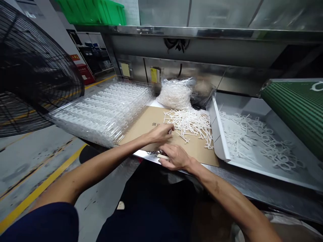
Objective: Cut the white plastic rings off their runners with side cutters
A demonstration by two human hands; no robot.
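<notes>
My left hand (160,133) is over the cardboard sheet (141,125), its fingers curled in a pinch. Whatever lies between those fingertips is mostly hidden. Just below it, by the front edge of the cardboard, my right hand (175,156) is wrapped round a tool with a pale handle (163,157). Its working end is too unclear to name. Beyond both hands spreads a loose pile of thin white plastic parts (189,121), some with small crosspieces. A few stray parts lie close to my fingers.
Stacked clear plastic trays (101,107) holding white parts stand at left, near a large fan (37,70). A filled clear bag (175,93) sits behind the pile. To the right are a white bin (220,148) of ring-ended parts and a green conveyor belt (297,111).
</notes>
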